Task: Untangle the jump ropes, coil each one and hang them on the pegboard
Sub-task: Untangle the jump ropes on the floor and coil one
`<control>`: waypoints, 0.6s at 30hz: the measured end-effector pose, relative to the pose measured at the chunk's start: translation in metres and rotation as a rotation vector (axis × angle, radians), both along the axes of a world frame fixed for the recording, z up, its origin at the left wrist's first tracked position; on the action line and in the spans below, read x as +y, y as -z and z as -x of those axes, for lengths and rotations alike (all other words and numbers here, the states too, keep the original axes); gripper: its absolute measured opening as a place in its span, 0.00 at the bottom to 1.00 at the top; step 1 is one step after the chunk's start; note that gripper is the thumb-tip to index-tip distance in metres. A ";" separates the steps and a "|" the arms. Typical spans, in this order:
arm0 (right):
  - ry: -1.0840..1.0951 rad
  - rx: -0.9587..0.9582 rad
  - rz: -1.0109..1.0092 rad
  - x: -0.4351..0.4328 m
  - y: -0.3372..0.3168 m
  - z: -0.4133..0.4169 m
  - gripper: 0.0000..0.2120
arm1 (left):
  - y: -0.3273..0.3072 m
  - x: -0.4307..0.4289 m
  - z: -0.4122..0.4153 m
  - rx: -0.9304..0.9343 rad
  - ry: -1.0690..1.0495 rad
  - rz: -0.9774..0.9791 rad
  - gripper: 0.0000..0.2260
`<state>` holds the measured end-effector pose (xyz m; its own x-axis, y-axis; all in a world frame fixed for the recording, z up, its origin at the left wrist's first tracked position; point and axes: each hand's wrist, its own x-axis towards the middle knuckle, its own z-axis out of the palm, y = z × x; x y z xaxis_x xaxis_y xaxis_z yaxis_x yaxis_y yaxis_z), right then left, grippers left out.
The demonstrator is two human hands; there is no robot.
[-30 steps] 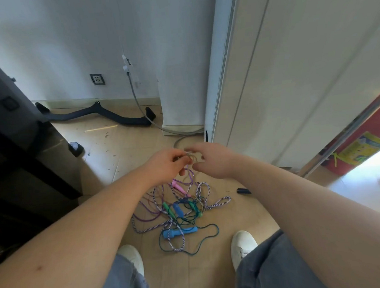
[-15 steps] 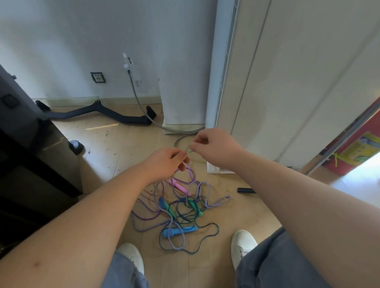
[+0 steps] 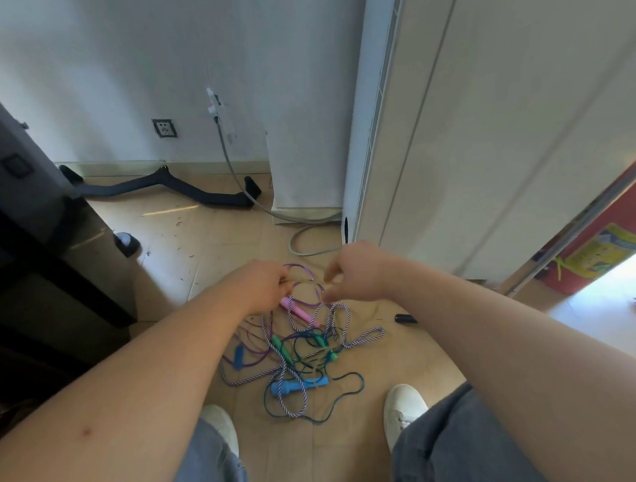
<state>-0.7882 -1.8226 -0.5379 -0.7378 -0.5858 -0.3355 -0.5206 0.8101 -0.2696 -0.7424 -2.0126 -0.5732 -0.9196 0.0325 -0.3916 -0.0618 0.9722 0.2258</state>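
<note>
You have one tangled pile of jump ropes point(image 3: 294, 357) on the floor point(image 3: 197, 248). Three cords show in it: a thin purple rope point(image 3: 303, 267), a purple-and-white striped rope point(image 3: 381, 330) and a dark teal rope point(image 3: 362, 385). There is one pink handle point(image 3: 298, 312), two blue handles point(image 3: 299, 385) and two green handles point(image 3: 280, 349). Your left hand point(image 3: 265, 285) and right hand point(image 3: 355, 272) are raised over the pile's far edge. Each pinches the purple rope, which arches in a loop between them.

Tangled jump ropes point(image 3: 297, 354) sprawl across a tan tiled floor point(image 3: 205, 255) just ahead of two white shoes point(image 3: 403, 407) — pink, green and blue handles among the cords. A grey cable point(image 3: 302, 249), black curved bar point(image 3: 179, 186) and small black object point(image 3: 405, 318) lie beyond.
</note>
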 end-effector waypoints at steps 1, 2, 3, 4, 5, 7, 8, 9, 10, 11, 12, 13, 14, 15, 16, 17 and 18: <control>0.015 0.002 -0.042 -0.002 0.003 -0.002 0.15 | -0.001 0.000 0.000 0.017 -0.015 -0.017 0.12; 0.042 0.005 -0.024 -0.004 0.005 -0.002 0.14 | -0.003 0.000 0.001 0.029 -0.026 -0.029 0.13; 0.067 -0.006 0.015 -0.005 0.004 -0.003 0.12 | -0.004 0.001 0.001 0.041 -0.029 -0.038 0.13; 0.102 -0.041 0.088 -0.005 0.002 -0.002 0.11 | -0.006 0.002 0.001 0.045 -0.034 -0.046 0.13; 0.142 -0.115 0.195 -0.006 0.000 -0.001 0.10 | -0.006 0.002 0.000 0.043 -0.041 -0.060 0.13; 0.233 -0.350 0.469 -0.006 -0.006 -0.002 0.09 | -0.005 0.001 -0.002 0.027 -0.054 -0.085 0.13; 0.274 -0.473 0.611 -0.006 -0.009 -0.003 0.11 | -0.004 0.000 -0.002 0.016 -0.056 -0.091 0.13; 0.292 -0.573 0.738 -0.006 -0.011 -0.002 0.13 | -0.003 -0.002 -0.002 0.008 -0.059 -0.100 0.13; 0.291 -0.642 0.848 -0.007 -0.014 -0.001 0.14 | -0.002 -0.003 -0.002 0.001 -0.068 -0.113 0.13; 0.282 -0.711 0.940 -0.008 -0.016 -0.001 0.15 | -0.002 -0.005 -0.002 -0.002 -0.077 -0.126 0.13; 0.277 -0.802 1.023 -0.007 -0.019 -0.001 0.16 | -0.002 -0.006 -0.001 -0.004 -0.082 -0.134 0.13; 0.292 -0.903 1.094 -0.006 -0.021 0.000 0.18 | -0.003 -0.006 -0.002 -0.004 -0.083 -0.136 0.12; 0.332 -0.983 1.146 -0.006 -0.023 -0.001 0.19 | -0.003 -0.007 -0.002 -0.003 -0.084 -0.137 0.12; 0.380 -0.997 1.163 -0.006 -0.025 -0.003 0.20 | -0.002 -0.008 -0.002 0.001 -0.086 -0.141 0.12; 0.422 -0.922 1.129 -0.006 -0.023 -0.004 0.20 | -0.001 -0.009 -0.002 0.004 -0.094 -0.149 0.12; 0.431 -0.764 1.022 -0.007 -0.021 -0.004 0.19 | -0.001 -0.009 -0.002 0.008 -0.104 -0.153 0.11; 0.402 -0.556 0.851 -0.007 -0.018 -0.004 0.18 | -0.001 -0.009 -0.002 0.015 -0.112 -0.151 0.10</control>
<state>-0.7844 -1.8295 -0.5199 -0.7977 -0.5339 -0.2804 0.1082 0.3307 -0.9375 -0.7406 -2.0218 -0.5721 -0.9264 -0.0131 -0.3764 -0.1633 0.9146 0.3699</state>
